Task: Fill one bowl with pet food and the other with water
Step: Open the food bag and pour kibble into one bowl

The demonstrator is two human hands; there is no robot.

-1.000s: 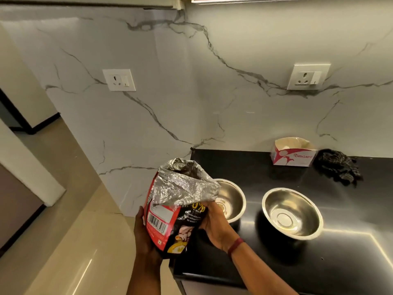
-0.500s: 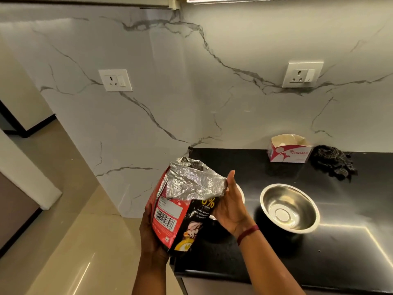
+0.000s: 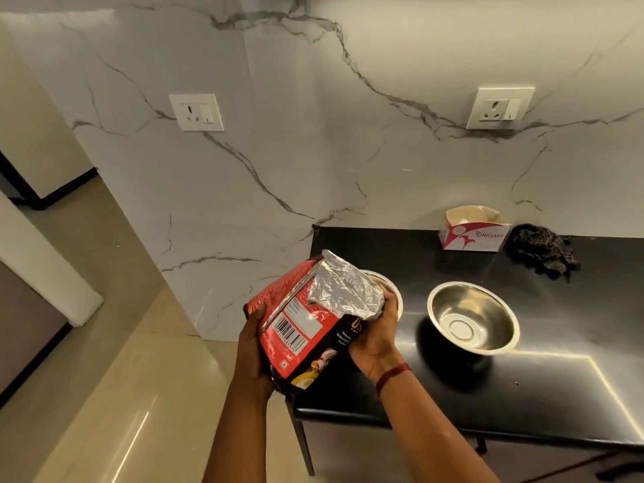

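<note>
Pet food bag [image 3: 306, 325], tilted at frame centre over the left bowl [image 3: 390, 291], is clamped between left hand [image 3: 254, 350] underneath and right hand [image 3: 376, 332] gripping its foil mouth.

Red-black bag [image 3: 303, 329], steel bowl [image 3: 472, 317], black counter [image 3: 557, 395].

Bag [image 3: 306, 329] before left bowl [image 3: 392, 291], second bowl [image 3: 473, 317] right

A home kitchen: black counter [image 3: 522, 395], marble-look backsplash [image 3: 313, 151] (two wall sockets [image 3: 196, 112]), tiled floor [image 3: 122, 395].
</note>
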